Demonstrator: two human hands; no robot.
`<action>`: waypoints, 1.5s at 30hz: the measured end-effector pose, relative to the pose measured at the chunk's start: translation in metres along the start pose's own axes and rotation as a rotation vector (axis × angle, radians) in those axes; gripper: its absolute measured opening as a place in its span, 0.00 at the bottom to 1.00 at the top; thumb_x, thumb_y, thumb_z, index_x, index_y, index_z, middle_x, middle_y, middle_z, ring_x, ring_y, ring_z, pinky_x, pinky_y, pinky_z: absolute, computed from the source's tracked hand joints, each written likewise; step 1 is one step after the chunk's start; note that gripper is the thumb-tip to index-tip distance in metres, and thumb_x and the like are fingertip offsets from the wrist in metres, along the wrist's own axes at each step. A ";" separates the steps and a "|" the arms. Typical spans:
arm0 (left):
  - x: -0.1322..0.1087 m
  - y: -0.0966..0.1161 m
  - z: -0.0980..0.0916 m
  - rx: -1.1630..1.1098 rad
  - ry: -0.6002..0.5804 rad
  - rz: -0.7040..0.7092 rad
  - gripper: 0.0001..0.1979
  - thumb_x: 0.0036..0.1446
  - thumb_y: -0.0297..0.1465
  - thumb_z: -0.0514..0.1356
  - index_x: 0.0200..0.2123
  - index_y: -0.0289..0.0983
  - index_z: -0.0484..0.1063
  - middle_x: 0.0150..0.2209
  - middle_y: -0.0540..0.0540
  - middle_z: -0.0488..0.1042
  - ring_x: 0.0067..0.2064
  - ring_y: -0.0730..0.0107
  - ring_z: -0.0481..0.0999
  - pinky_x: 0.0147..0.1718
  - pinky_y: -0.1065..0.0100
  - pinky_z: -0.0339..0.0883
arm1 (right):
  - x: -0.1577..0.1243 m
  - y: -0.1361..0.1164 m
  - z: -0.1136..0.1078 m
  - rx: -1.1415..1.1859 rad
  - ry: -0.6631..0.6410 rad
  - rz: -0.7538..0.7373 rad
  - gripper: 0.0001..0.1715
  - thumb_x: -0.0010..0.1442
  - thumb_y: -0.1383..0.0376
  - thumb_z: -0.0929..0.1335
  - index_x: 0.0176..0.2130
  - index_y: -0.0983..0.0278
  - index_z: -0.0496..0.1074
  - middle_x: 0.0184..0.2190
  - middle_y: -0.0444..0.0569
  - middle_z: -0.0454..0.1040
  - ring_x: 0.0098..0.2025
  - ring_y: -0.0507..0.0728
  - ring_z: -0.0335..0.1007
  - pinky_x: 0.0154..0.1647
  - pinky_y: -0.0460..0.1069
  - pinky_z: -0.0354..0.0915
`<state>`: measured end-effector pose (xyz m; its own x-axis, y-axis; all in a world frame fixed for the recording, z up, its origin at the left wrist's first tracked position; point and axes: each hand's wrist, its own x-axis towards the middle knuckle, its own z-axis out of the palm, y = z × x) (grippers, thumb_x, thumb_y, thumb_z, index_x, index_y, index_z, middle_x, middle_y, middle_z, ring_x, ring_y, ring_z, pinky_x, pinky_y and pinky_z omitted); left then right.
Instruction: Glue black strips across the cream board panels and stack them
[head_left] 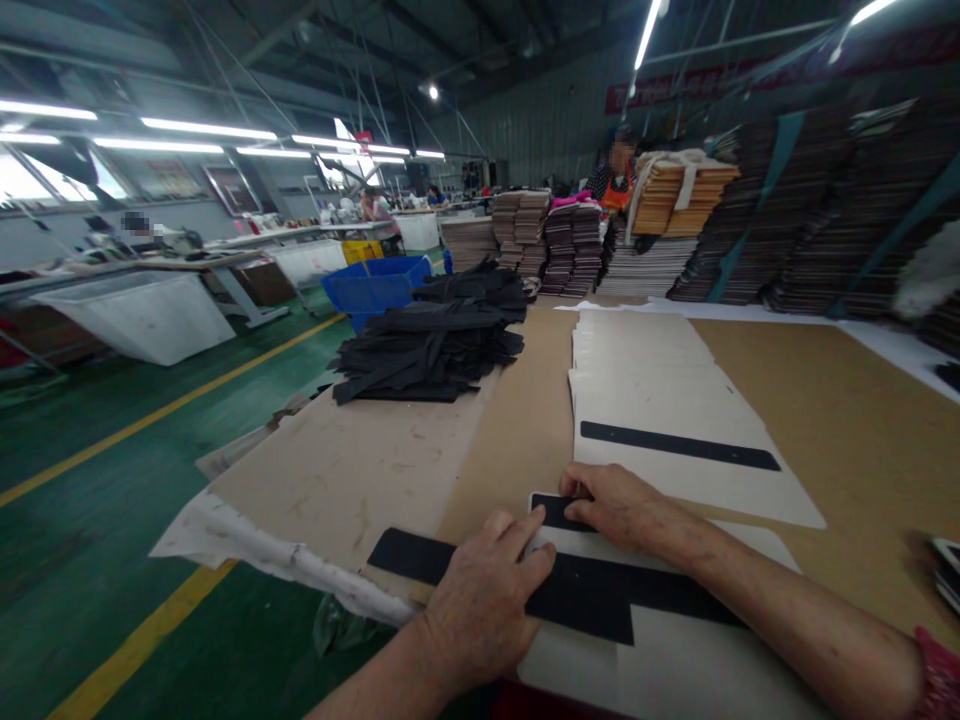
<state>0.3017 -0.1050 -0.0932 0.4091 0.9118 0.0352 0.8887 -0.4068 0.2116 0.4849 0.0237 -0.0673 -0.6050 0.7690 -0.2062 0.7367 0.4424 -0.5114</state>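
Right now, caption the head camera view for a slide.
Left hand rests on a long black strip, right hand on a short black piece, cream sheet beneath.

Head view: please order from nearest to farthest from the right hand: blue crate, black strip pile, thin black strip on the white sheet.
1. Thin black strip, just ahead of the right hand.
2. Black strip pile, ahead left.
3. Blue crate, farther left, behind the pile.

Left hand (487, 600) and forearm bare; pinkish-red sleeve (939, 672) on right arm
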 end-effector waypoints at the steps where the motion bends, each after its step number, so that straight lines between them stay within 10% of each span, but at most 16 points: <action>1: 0.000 0.000 0.000 0.001 0.003 0.001 0.28 0.49 0.28 0.61 0.56 0.40 0.65 0.66 0.40 0.57 0.56 0.50 0.61 0.53 0.51 0.64 | 0.000 0.000 0.000 -0.002 0.003 -0.004 0.06 0.53 0.66 0.68 0.35 0.60 0.72 0.30 0.46 0.76 0.32 0.54 0.67 0.32 0.47 0.55; 35: 0.001 -0.002 -0.001 -0.036 0.034 -0.001 0.28 0.46 0.27 0.63 0.54 0.41 0.67 0.64 0.43 0.59 0.54 0.51 0.61 0.53 0.52 0.63 | -0.016 -0.016 -0.007 -0.184 0.049 0.002 0.08 0.57 0.64 0.67 0.38 0.59 0.75 0.35 0.50 0.79 0.39 0.60 0.72 0.34 0.50 0.56; 39: 0.001 -0.003 0.001 -0.028 0.068 0.001 0.29 0.45 0.22 0.61 0.53 0.42 0.67 0.64 0.45 0.59 0.53 0.54 0.61 0.53 0.53 0.63 | -0.039 0.016 -0.038 -0.037 -0.011 0.006 0.18 0.51 0.61 0.72 0.43 0.57 0.74 0.32 0.45 0.76 0.34 0.56 0.69 0.32 0.48 0.57; 45: 0.003 -0.004 0.002 -0.048 0.098 0.035 0.28 0.45 0.21 0.60 0.53 0.41 0.68 0.64 0.43 0.60 0.54 0.53 0.62 0.53 0.52 0.64 | -0.097 0.100 -0.059 0.162 0.005 0.192 0.03 0.54 0.64 0.68 0.32 0.61 0.71 0.27 0.43 0.71 0.30 0.54 0.64 0.29 0.48 0.56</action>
<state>0.2994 -0.1009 -0.0962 0.4156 0.8990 0.1379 0.8623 -0.4377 0.2548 0.6350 0.0204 -0.0489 -0.4567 0.8342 -0.3091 0.7798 0.2081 -0.5905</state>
